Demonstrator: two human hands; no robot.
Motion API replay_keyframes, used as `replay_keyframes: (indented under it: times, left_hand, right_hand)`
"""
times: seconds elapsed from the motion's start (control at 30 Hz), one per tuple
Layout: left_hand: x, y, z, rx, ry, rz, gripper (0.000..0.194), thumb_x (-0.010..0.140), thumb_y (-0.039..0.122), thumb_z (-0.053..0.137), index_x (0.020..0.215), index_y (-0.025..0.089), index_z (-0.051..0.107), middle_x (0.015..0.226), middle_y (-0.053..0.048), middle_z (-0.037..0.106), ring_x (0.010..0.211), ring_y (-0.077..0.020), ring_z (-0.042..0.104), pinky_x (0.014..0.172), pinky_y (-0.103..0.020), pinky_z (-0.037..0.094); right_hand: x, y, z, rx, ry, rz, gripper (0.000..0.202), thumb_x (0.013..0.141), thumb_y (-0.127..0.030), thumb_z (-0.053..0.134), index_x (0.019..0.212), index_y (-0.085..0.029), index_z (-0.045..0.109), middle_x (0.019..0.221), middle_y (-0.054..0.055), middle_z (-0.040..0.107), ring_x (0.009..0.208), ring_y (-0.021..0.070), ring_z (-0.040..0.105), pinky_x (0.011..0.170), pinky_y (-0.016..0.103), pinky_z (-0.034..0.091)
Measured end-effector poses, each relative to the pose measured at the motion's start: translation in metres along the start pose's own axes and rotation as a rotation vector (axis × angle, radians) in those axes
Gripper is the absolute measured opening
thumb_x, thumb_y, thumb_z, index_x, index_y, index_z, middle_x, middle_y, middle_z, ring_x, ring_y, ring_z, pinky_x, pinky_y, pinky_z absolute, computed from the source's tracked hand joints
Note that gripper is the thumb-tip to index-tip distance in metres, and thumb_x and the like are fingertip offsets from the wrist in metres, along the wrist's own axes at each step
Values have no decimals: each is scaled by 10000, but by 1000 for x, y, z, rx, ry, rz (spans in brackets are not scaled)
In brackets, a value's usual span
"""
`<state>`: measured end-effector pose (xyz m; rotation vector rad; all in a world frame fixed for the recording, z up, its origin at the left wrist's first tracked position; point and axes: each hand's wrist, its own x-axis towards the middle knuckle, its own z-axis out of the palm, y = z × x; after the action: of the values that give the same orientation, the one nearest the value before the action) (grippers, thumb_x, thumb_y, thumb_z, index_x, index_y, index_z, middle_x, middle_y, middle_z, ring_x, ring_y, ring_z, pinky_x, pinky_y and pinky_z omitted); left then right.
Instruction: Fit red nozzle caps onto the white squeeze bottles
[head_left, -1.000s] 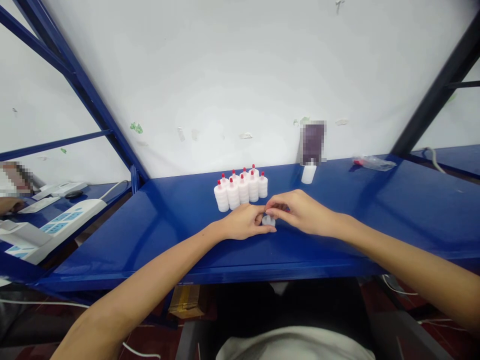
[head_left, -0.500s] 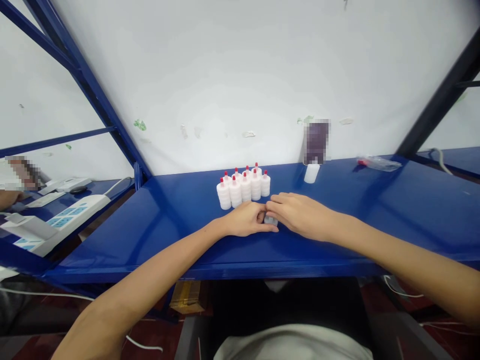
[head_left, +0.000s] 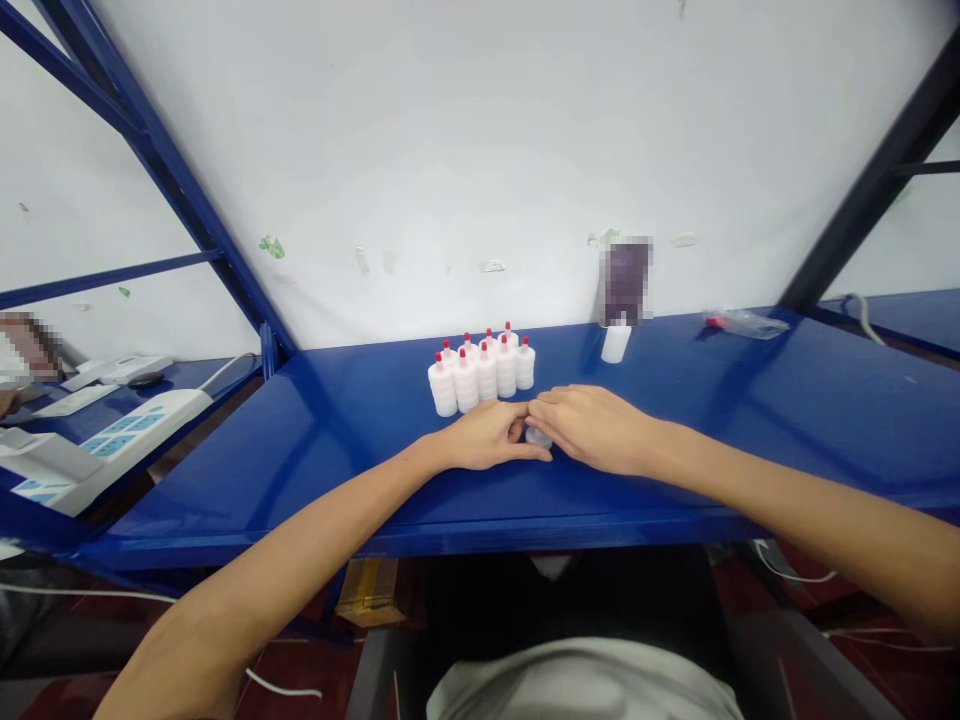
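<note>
Between my two hands is a small whitish, translucent bottle [head_left: 538,437], of which only a rounded end shows; the rest is hidden by fingers. My left hand [head_left: 487,436] curls round it from the left, thumb stretched along its near side. From the right, my right hand [head_left: 589,425] covers its top, fingertips meeting those of my left hand. Just behind the left hand stand several white squeeze bottles [head_left: 465,382] with red-tipped nozzles, upright and packed close in rows.
A white bottle without a red tip [head_left: 616,344] stands at the back, before a blurred-out dark object [head_left: 627,282] against the wall. A clear plastic bag [head_left: 746,323] with something red lies right of it. Far left, a white power strip [head_left: 142,438] rests on a neighbouring table.
The view has shifted slightly, so everything sits a little further left. Both hands keep their grip on the small bottle with hardly any visible movement.
</note>
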<state>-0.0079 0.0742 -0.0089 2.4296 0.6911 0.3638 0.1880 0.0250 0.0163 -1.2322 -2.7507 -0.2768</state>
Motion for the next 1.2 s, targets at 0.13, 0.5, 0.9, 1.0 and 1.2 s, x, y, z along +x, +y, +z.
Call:
replay_keyframes:
  times: [0.13, 0.5, 0.9, 1.0, 1.2]
  left_hand:
    - [-2, 2, 0, -26, 1, -15, 704, 846, 621, 625, 1362, 157, 502, 603, 88, 467, 539, -98, 445, 567, -236, 326]
    - [-2, 1, 3, 59, 29, 11, 519, 951, 548, 519, 1326, 195, 571, 642, 62, 458, 572, -94, 447, 582, -231, 308]
    - [-2, 5, 0, 101, 4, 41, 453, 963, 534, 499, 1211, 186, 649, 641, 51, 483, 585, -99, 473, 605, -235, 332]
    - [-3, 6, -1, 93, 1, 28, 444, 963, 526, 503, 1213, 189, 651, 646, 50, 484, 588, -100, 474, 605, -236, 333]
    - [-4, 7, -2, 76, -17, 23, 463, 963, 539, 491, 1216, 186, 651, 656, 44, 491, 593, -101, 482, 593, -239, 323]
  right_hand:
    - [10, 31, -29, 79, 176, 177, 380, 1016, -299, 348, 724, -176, 558, 712, 52, 634, 589, 151, 503, 594, 295, 275]
    - [75, 63, -45, 23, 196, 361, 433, 1002, -317, 322, 698, -160, 588, 690, 103, 627, 616, 178, 485, 605, 323, 280]
    - [82, 58, -37, 53, 117, 336, 503, 1006, -420, 315, 781, -141, 668, 747, 152, 664, 673, 219, 570, 645, 334, 370]
    - [78, 68, -41, 70, 160, 321, 538, 1016, -453, 272, 791, -157, 661, 715, 128, 658, 689, 225, 578, 647, 335, 382]
    - [37, 125, -38, -21, 330, 674, 431, 922, -419, 451, 1185, -120, 615, 1151, 218, 628, 982, 339, 597, 800, 427, 449]
